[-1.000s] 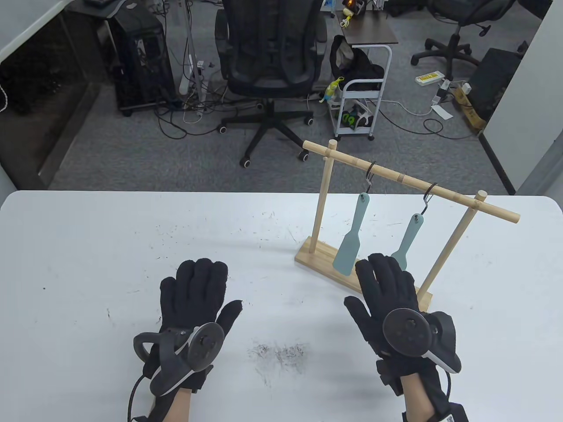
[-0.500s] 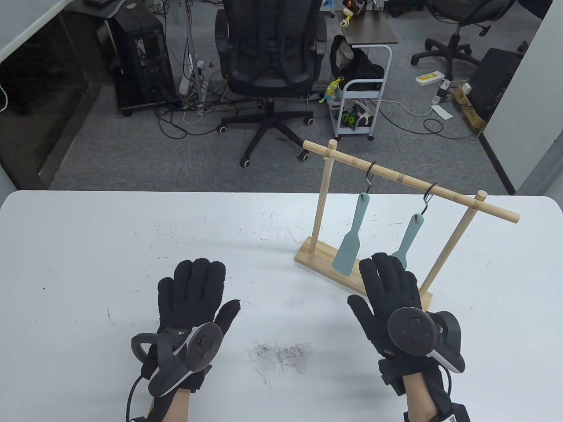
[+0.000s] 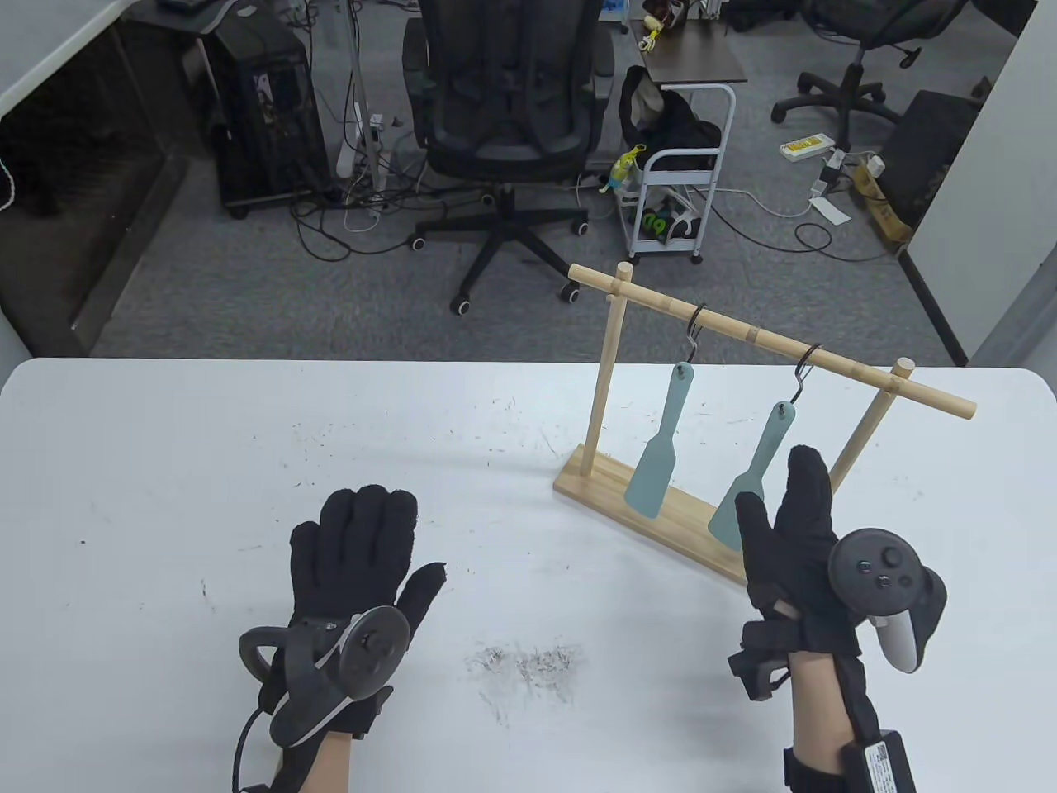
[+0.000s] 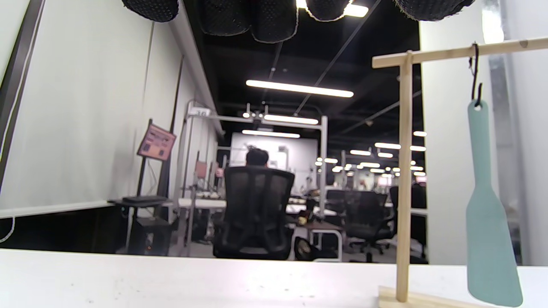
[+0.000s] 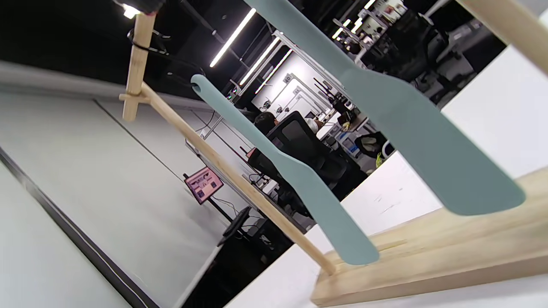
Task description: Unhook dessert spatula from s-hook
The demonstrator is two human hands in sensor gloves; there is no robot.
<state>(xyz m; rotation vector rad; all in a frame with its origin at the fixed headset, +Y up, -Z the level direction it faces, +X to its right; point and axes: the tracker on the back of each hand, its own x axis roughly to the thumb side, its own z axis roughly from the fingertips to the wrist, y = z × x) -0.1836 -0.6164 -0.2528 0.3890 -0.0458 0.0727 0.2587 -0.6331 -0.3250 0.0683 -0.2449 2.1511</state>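
Two teal dessert spatulas hang from black s-hooks on a wooden rack (image 3: pixel 834 354). The left spatula (image 3: pixel 659 462) hangs from the left hook (image 3: pixel 696 325). The right spatula (image 3: pixel 756 471) hangs from the right hook (image 3: pixel 805 368). My right hand (image 3: pixel 776 487) is raised and open, thumb up, right beside the right spatula's blade. I cannot tell whether it touches the blade. My left hand (image 3: pixel 388 545) lies flat and open on the table. The left wrist view shows the left spatula (image 4: pixel 488 239) on its hook (image 4: pixel 475 81). The right wrist view shows the right spatula (image 5: pixel 406 141) close and the left spatula (image 5: pixel 291 171) behind it.
The rack's wooden base (image 3: pixel 607 483) stands on the white table (image 3: pixel 248 446), right of centre. Dark scuff marks (image 3: pixel 520 665) lie between my hands. Beyond the far edge stand an office chair (image 3: pixel 508 124) and a small white cart (image 3: pixel 681 182).
My right hand has lifted off the table, turned thumb up and moved right and forward to the right spatula's blade. My left hand has barely shifted.
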